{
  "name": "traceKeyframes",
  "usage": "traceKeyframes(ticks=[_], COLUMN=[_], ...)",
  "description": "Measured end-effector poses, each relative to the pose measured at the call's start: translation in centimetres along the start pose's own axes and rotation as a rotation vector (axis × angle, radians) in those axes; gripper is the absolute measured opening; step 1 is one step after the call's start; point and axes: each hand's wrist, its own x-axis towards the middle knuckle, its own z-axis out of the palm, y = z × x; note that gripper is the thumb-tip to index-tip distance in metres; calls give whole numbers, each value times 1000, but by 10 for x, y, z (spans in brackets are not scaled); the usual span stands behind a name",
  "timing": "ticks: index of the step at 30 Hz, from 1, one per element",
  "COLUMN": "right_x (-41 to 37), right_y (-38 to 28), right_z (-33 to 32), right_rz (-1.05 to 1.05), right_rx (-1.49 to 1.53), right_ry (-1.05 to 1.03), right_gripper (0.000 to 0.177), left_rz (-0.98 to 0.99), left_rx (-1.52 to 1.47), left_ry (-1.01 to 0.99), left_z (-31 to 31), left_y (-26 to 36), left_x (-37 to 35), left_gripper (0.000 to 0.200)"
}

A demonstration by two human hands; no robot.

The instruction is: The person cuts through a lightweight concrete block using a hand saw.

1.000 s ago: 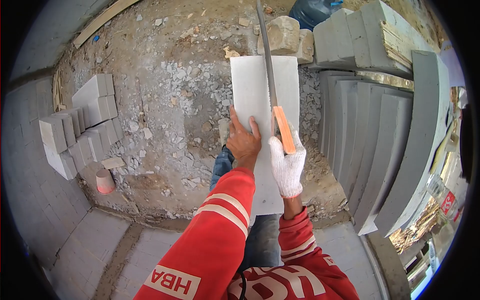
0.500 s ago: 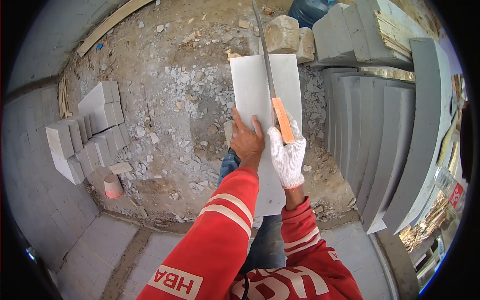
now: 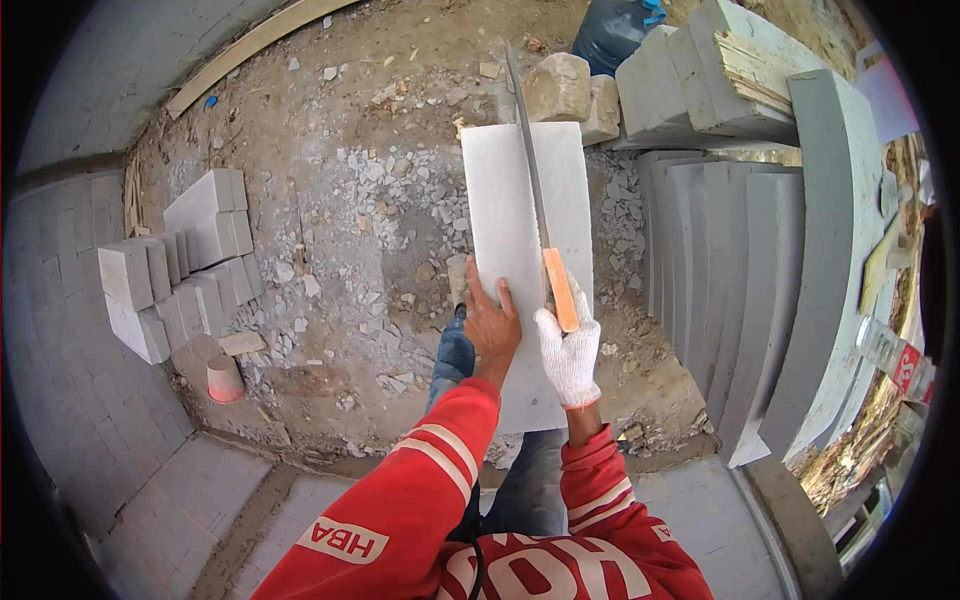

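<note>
A long white aerated concrete block [image 3: 500,200] lies lengthwise in front of me. Over it runs a hand saw [image 3: 534,180] with an orange handle, its blade pointing away from me and its tip past the block's far end. My right hand [image 3: 571,355], in a white knit glove, is closed round the saw's handle. Bare and spread, my left hand [image 3: 492,318] presses on the block's left side, its fingers pointing forward, left of the blade. One jeans-clad leg [image 3: 452,352] shows beside the block at the left.
Smaller cut blocks [image 3: 215,225] are stacked at the left, near an upturned pinkish cup [image 3: 225,380]. Tall grey slabs [image 3: 745,280] lean in a row at the right. Stones [image 3: 557,88] and a blue water jug [image 3: 615,35] stand beyond the block. Rubble [image 3: 375,190] covers the ground.
My right hand has drawn the saw back toward me, so the handle sits lower along the block. My left hand still rests on the block. The camera view has shifted slightly.
</note>
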Motion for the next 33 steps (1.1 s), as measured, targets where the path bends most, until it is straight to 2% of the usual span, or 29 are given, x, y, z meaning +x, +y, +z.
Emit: traceKeyframes(ticks=[3,4,5,7,9,12,15,17,18,20,23,25,26,30,31,33], right_x=[-44,-52,-44,-8,50,66,6,-37,-45,-15,76,80,75,-19,-38,-39], right_y=[11,3,1,-5,-24,-31,-6,7,8,-2,-21,-21,-19,25,30,22], right_z=[-12,-15,-13,0,16,24,1,-13,-15,-9,20,25,26,-7,-10,0], right_rz=[-138,-43,-42,-181,-184,-230,-175,-236,-175,-188,-216,-271,-313,-173,-278,-216], right_rx=[-99,-100,-104,-124,-31,26,-20,-104,-92,-50,-19,14,35,-93,-163,-115], right_ry=[91,69,57,86,41,74,87,95,94,80,54,93,115,60,96,111], right_gripper=[56,54,54,51,50,49,49,48,47,46,44,44,43,52,53,50], left_rz=[43,29,3,-20,66,124,104,91,71,56,105,96,81,105,99,26], left_rx=[102,100,110,131,140,141,126,131,187,239,148,180,179,163,173,192], left_ry=[56,58,42,18,159,226,225,227,203,175,232,221,218,222,232,149], left_z=[9,7,3,6,18,22,22,16,15,17,19,18,17,19,21,14], left_y=[-8,-6,1,-2,-13,-18,-15,-11,-8,-5,-11,-9,-11,-5,-10,-2], left_x=[0,-2,-2,-1,0,2,2,-1,-1,1,0,1,-5,5,0,0], left_gripper=[67,67,67,67,70,70,69,69,68,67,69,68,68,67,66,67])
